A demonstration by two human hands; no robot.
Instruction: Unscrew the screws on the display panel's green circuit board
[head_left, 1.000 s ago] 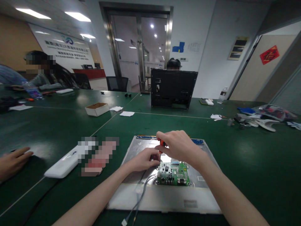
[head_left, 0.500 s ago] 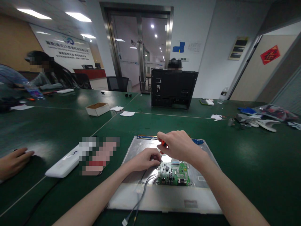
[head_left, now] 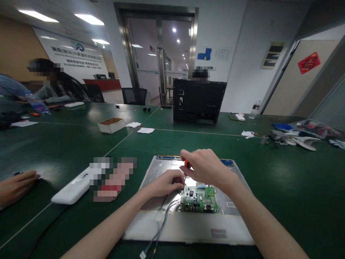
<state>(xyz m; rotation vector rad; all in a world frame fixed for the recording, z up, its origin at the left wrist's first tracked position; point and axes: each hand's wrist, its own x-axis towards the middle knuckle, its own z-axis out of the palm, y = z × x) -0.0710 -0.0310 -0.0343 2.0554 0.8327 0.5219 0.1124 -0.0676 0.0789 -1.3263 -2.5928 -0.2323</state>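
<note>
While right hand (head_left: 206,167) grips screwdriver (head_left: 187,165), left hand (head_left: 165,182) pinches its tip, circuit board (head_left: 199,199) just below

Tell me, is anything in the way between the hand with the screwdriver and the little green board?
Nothing visible is. The right hand holds the orange-handled screwdriver just above the far left corner of the green circuit board. The left hand rests beside that corner, to its left, not across it. The screwdriver's tip is hidden behind the fingers.

wall banner (head_left: 75,55) lettering blurred, red door sign (head_left: 308,62) illegible
</note>
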